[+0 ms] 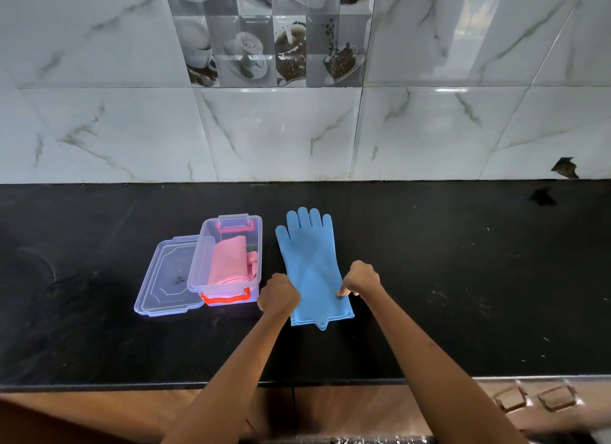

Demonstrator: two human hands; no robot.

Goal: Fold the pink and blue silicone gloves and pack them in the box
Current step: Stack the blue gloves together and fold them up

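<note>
Countertop (429,278): blue glove (310,261) between both grips.

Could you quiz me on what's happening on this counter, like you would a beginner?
1. True or false: the pink glove already lies in the box.
2. Where is the lid? A) on the box B) beside the box, on its left C) under the blue glove
3. Which end of the blue glove do the left hand and right hand touch?

Key: 1 true; 2 B; 3 the cuff end, nearest the person, one hand at each edge.
</note>
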